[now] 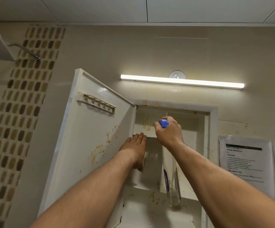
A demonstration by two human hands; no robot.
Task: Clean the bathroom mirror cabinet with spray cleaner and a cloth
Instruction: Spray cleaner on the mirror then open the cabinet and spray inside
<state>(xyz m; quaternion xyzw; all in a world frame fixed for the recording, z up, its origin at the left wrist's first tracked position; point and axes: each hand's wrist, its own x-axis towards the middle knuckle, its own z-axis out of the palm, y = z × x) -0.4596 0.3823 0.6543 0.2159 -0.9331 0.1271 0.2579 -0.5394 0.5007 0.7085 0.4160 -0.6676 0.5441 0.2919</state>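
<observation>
While left hand [134,145] lies flat by the stained door [87,137], right hand [168,133] grips the spray bottle [171,178] (blue-topped).

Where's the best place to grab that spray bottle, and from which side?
By the narrow neck just under the blue spray head, as the right hand does, coming from behind, opposite the nozzle. The spray bottle is long and slim, so the neck likely gives the firmest one-handed hold.

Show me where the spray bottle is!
In the head view, the spray bottle is right of centre, at the open cabinet, its blue top gripped by the right hand.
</observation>
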